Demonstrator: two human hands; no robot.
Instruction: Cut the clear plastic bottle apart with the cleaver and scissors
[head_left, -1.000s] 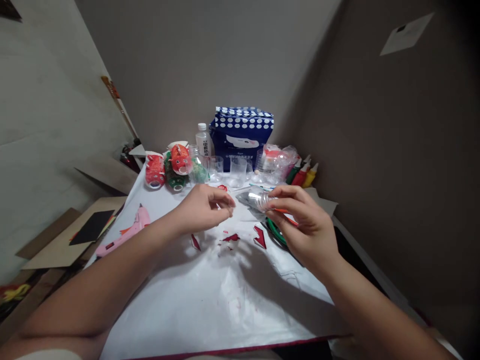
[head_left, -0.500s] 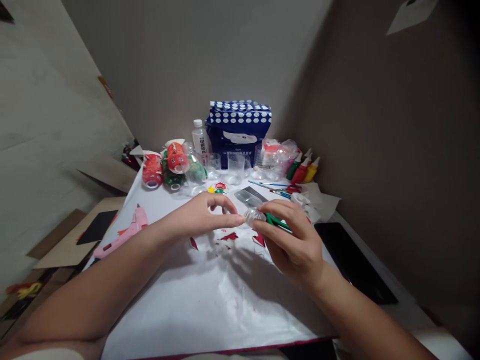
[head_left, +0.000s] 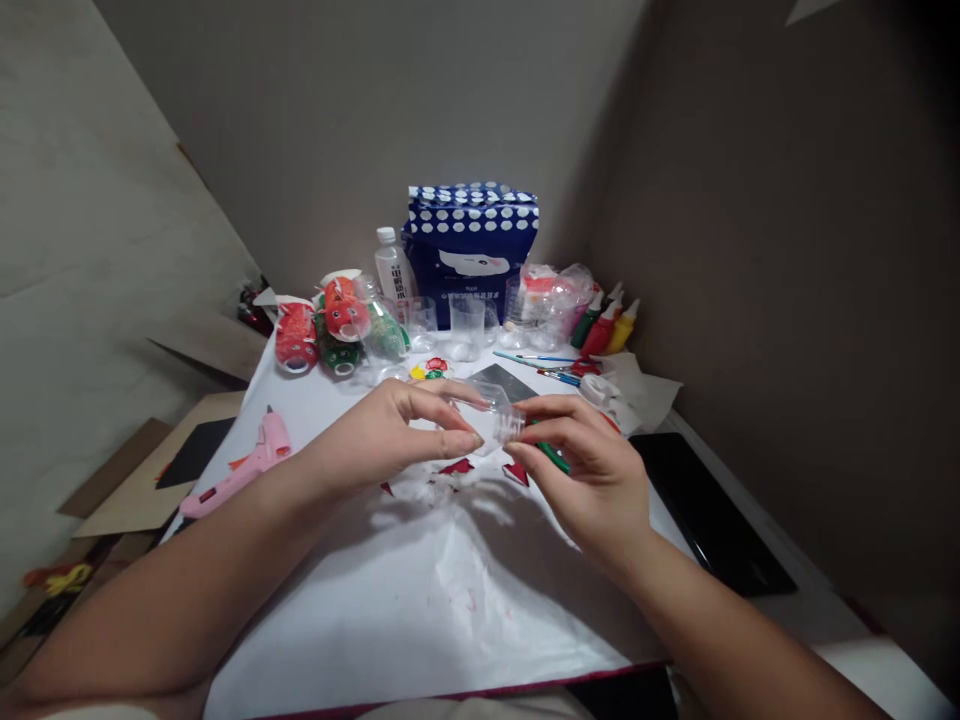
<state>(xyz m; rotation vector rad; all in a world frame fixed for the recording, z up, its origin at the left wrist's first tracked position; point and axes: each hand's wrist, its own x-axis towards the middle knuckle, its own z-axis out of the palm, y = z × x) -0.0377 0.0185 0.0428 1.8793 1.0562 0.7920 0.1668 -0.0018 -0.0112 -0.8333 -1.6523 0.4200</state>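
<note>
Between my hands, above the white-covered table (head_left: 420, 620), is a clear plastic bottle top (head_left: 489, 425), lying sideways with its threaded neck to the right. My left hand (head_left: 409, 430) grips its wide body between the thumb and fingers. With the fingertips of my right hand (head_left: 589, 455) I pinch the threaded neck. Under the hands lie dark red scraps (head_left: 517, 473) and a dark grey sheet (head_left: 501, 382). Something green (head_left: 553, 455) shows just behind my right fingers, mostly covered by them.
Red and green fish-like crafts (head_left: 296, 335), a water bottle (head_left: 391, 265) and a blue bag (head_left: 472, 255) stand along the back. Paint bottles (head_left: 602, 325) and brushes (head_left: 559, 375) are at right, near a black phone-like slab (head_left: 712, 510). A pink glue gun (head_left: 247, 465) lies left.
The bottle top has turned from pointing toward me to lying sideways, neck to the right. My left fingers have closed around its body, and my right fingertips have shifted onto the neck.
</note>
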